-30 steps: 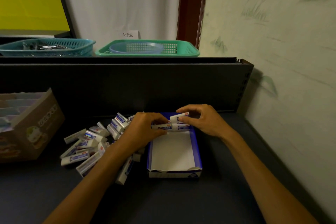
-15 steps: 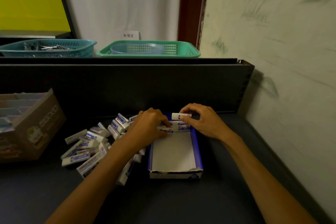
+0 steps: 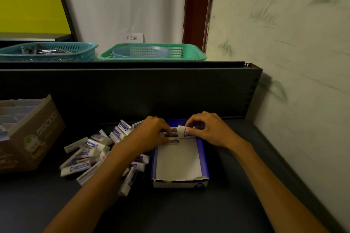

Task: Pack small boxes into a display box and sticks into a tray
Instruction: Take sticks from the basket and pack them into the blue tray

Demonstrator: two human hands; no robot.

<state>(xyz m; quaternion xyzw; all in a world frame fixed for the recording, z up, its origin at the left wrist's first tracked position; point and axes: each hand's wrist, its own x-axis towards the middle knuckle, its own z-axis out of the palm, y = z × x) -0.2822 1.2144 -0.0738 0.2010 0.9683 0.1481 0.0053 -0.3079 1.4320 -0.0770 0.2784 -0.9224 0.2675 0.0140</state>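
Right hand [image 3: 210, 131]: fingers pinch a small box [image 3: 182, 130] — lining it into the display box [image 3: 203, 157] at 12 o'clock.
Left hand [image 3: 151, 134]: fingers pinch a seated box [image 3: 174, 140] — steadying the row.

A dim room was seen. A dark shelf [image 3: 246, 204] was backed by a dark panel [image 3: 132, 91]. Above it, a teal basket [image 3: 49, 51] and a green basket [image 3: 151, 52] were set before a white wall [image 3: 123, 5]. A green-patterned wall [image 3: 284, 43] was seen at right.
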